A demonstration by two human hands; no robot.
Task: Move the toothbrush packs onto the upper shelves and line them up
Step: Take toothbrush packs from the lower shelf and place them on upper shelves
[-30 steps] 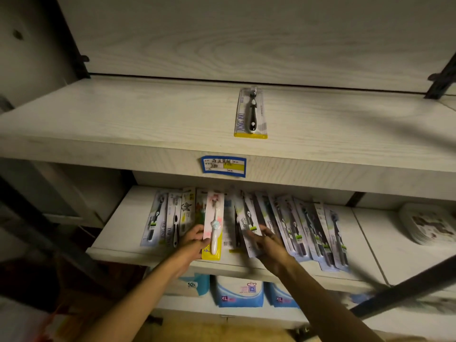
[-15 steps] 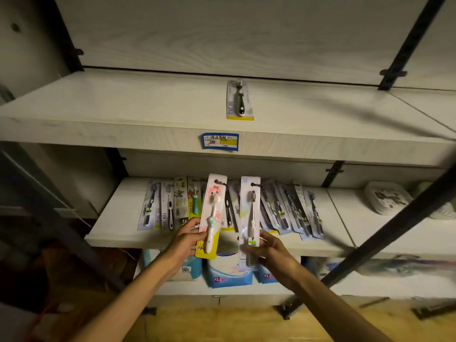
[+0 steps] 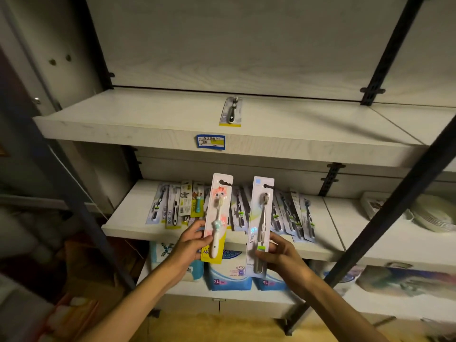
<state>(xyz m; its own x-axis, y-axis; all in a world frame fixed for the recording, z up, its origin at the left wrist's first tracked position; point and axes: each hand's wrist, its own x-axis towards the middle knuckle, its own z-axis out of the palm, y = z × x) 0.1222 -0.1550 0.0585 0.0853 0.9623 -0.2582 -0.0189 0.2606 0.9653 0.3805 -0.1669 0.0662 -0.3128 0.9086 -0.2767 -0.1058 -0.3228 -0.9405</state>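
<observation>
Since a moment ago both packs have risen off the lower shelf (image 3: pixel 128 223) and now stand upright in front of it, lifted clear of the row still lying there.

The upper shelf (image 3: pixel 123 119) is nearly bare; one dark toothbrush pack (image 3: pixel 230 112) lies flat near its middle, lengthwise front to back, above the blue price tag (image 3: pixel 211 141). That pack sets the line to follow. The remaining packs (image 3: pixel 283 213) overlap in a loose fan on the lower shelf.

The left hand (image 3: pixel 190 245) has its grip clenched on the lower part of the pink child's toothbrush pack (image 3: pixel 218 215), thumb across the card face. The right hand (image 3: pixel 283 255) pinches the bottom of the long grey toothbrush pack (image 3: pixel 261 223) in the same way.

To do this step well, I judge each pack should go up flat, one on either side of the lone pack, just beside it, front edges level with its yellow end. Held only at the bottom, the tall cards may flex or tip, so laying the top end down first and sliding back seems safest.
</observation>
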